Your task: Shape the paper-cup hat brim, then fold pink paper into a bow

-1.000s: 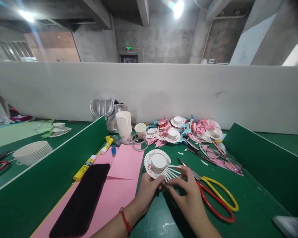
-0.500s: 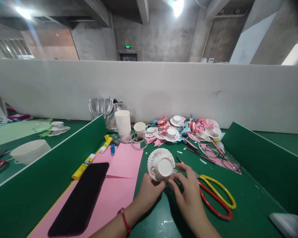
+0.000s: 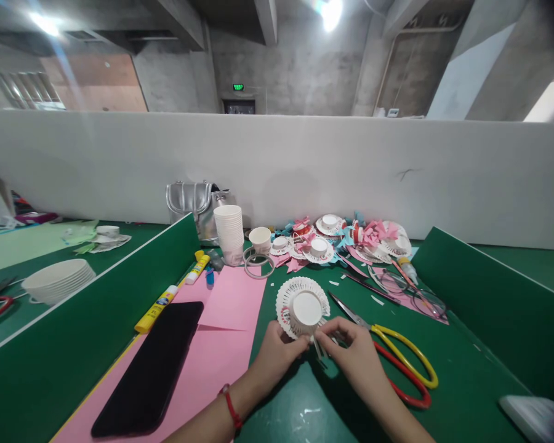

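A white paper cup (image 3: 306, 307), its sides cut into strips that fan out around the base, is held low over the green table. My left hand (image 3: 279, 352) is closed on its lower left edge, thumb across the rim. Fingers of my right hand (image 3: 348, 347) pinch at the lower right strips, where a few loose strips hang down toward the table. Beside the right hand lie scissors (image 3: 404, 363) with one yellow and one red handle, blades pointing to the upper left and slightly apart.
A black phone (image 3: 150, 369) and pink paper (image 3: 233, 301) lie left, near glue sticks (image 3: 157, 309). Behind stand stacked paper cups (image 3: 229, 231), tape rings (image 3: 258, 264) and a silver bag (image 3: 191, 200). Finished cut cups (image 3: 318, 249) pile up at the back; eyeglasses (image 3: 429, 303) lie right. Green dividers (image 3: 489, 307) flank the table.
The cut cup has shifted slightly right. My right hand has moved a little lower, its fingers drawn in closer, and strips now show hanging between the hands.
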